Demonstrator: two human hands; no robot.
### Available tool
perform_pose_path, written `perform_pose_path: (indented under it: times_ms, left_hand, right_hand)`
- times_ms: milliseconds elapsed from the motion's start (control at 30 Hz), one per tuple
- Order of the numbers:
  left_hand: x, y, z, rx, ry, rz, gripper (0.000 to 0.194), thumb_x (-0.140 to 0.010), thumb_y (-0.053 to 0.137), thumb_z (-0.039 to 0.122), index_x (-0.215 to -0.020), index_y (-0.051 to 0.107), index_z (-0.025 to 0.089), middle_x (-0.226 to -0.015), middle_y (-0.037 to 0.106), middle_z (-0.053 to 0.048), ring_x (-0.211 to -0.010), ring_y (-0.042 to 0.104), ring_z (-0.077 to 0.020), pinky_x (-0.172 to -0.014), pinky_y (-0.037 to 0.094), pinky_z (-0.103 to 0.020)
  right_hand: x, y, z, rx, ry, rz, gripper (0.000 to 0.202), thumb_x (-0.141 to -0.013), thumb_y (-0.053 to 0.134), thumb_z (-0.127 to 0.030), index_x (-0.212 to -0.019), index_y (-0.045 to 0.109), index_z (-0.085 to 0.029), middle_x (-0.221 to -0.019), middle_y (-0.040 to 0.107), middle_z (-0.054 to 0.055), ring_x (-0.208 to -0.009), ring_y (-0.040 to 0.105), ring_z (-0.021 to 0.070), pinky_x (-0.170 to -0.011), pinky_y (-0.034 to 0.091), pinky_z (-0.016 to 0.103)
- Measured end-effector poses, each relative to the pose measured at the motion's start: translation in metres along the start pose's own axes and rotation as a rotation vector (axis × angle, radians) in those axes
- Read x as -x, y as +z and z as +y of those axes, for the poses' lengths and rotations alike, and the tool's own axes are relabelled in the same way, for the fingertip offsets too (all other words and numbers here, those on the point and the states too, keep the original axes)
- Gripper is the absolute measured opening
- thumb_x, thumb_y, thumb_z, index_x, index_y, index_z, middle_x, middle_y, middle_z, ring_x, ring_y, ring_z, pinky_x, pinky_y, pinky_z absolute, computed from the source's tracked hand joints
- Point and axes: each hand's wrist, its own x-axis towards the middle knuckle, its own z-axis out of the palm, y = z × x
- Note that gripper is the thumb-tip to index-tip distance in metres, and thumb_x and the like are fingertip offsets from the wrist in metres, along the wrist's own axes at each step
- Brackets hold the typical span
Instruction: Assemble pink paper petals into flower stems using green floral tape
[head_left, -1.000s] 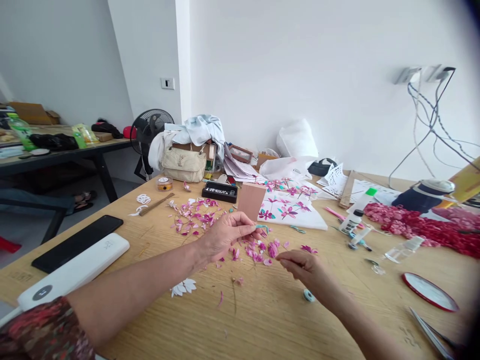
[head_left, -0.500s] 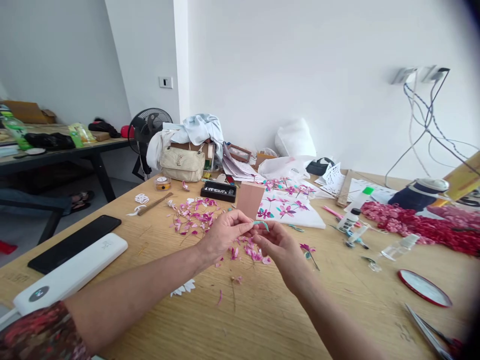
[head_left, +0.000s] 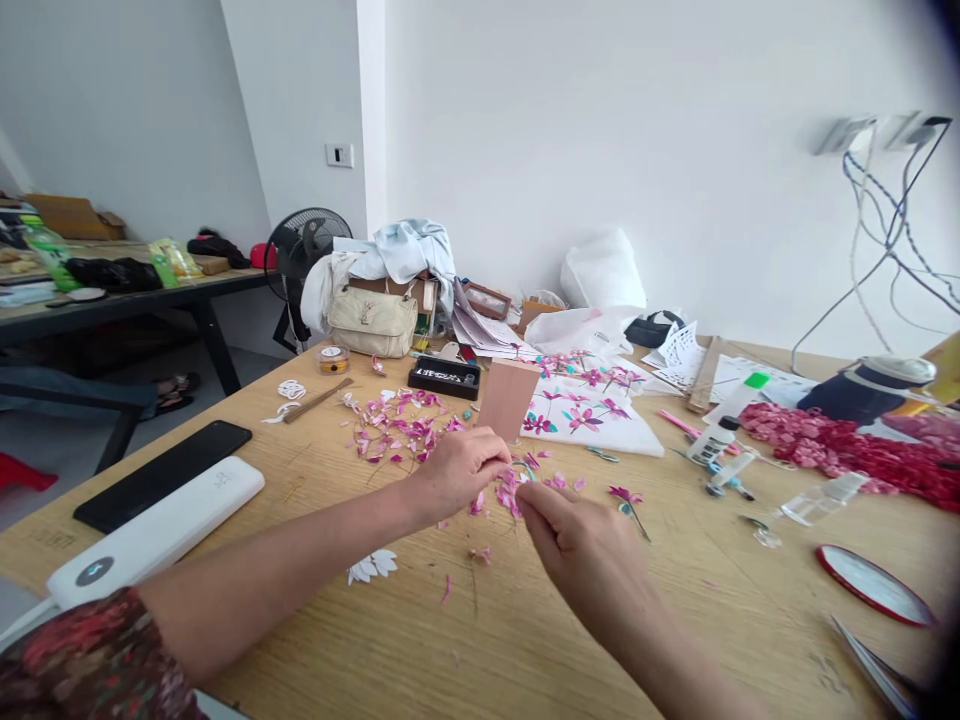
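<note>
A teal strip (head_left: 527, 468) shows between left hand (head_left: 471, 468) and right hand (head_left: 574, 525), fingertips pinched together, their hold unclear.

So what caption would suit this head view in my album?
Two bare hands, left and right, working above scattered pink petals on a wooden table.

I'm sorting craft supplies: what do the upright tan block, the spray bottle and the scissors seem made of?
Block: probably wood, smooth and matte, by its even tan face.
Spray bottle: likely glossy plastic; the table shows through it.
Scissors: metal blades, by their grey sheen.
</note>
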Motion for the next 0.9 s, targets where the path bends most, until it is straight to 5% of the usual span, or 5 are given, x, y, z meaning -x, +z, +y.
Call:
perform_pose_path:
  times_ms: [167, 400, 533, 667, 900]
  left_hand:
    - [0.000, -0.003, 0.017, 0.218, 0.020, -0.239, 0.009, -0.074, 0.055, 0.015, -0.069, 0.062, 0.014, -0.072, 0.060, -0.002, -0.070, 0.054, -0.0110, -0.068, 0.041, -0.023]
    - [0.003, 0.002, 0.023, 0.680, -0.432, -0.107, 0.017, -0.070, 0.060, 0.031, -0.074, 0.056, 0.014, -0.055, 0.050, 0.004, -0.044, 0.045, -0.0065, -0.043, 0.036, -0.018]
    - [-0.001, 0.003, 0.017, 0.489, -0.411, -0.041, 0.011, -0.072, 0.056, 0.026, -0.073, 0.056, 0.015, -0.053, 0.048, 0.004, -0.044, 0.044, -0.0074, -0.042, 0.036, -0.019]
    - [-0.001, 0.002, 0.023, 0.189, -0.165, -0.096, 0.008, -0.071, 0.055, 0.014, -0.065, 0.060, 0.014, -0.067, 0.057, 0.000, -0.065, 0.051, -0.0101, -0.060, 0.040, -0.021]
    - [0.005, -0.001, 0.034, 0.547, -0.300, -0.183, 0.010, -0.071, 0.058, 0.023, -0.070, 0.058, 0.013, -0.063, 0.054, 0.001, -0.051, 0.046, -0.0063, -0.048, 0.037, -0.018]
  right_hand:
    - [-0.020, -0.023, 0.031, -0.214, 0.078, -0.027, 0.025, -0.081, 0.043, -0.031, -0.070, 0.063, -0.020, -0.055, 0.058, 0.000, -0.051, 0.049, 0.0109, -0.047, 0.031, 0.020]
    - [-0.007, 0.021, 0.039, -0.455, 0.174, -0.090, 0.030, -0.082, 0.041, -0.034, -0.069, 0.061, -0.017, -0.054, 0.055, -0.002, -0.050, 0.046, 0.0103, -0.046, 0.031, 0.020]
    - [0.013, 0.011, 0.012, -0.195, 0.029, -0.062, 0.032, -0.085, 0.036, -0.028, -0.067, 0.059, -0.018, -0.048, 0.051, -0.002, -0.043, 0.042, 0.0090, -0.045, 0.027, 0.020]
    - [0.006, -0.025, 0.009, -0.034, -0.029, 0.004, 0.032, -0.085, 0.035, -0.028, -0.066, 0.060, -0.019, -0.053, 0.055, 0.000, -0.046, 0.046, 0.0096, -0.046, 0.027, 0.020]
    - [-0.016, -0.014, 0.044, -0.235, 0.084, -0.047, 0.026, -0.082, 0.041, -0.027, -0.067, 0.061, -0.019, -0.053, 0.056, -0.002, -0.050, 0.047, 0.0105, -0.048, 0.032, 0.020]
